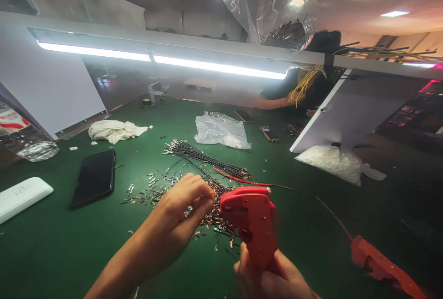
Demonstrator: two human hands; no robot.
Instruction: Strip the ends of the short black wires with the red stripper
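Note:
My right hand [273,273] is wrapped round the handle of a red wire stripper [251,211], its jaws facing left. Just left of those jaws, my left hand [185,209] is closed in a pinch; what its fingertips hold is too small to make out. Behind both hands a bundle of black wires [211,160] lies on the green table [166,269], with a thin red strip [238,179] beside it. Cut scraps of wire and copper [152,193] are scattered around and beneath my hands.
A black phone [93,178] and white case [24,195] lie left, near a bottle [24,128]. A second red tool [384,264] is at right. Plastic bags [221,129] and cloth [116,130] lie behind. A person's arm [273,102] is across the table.

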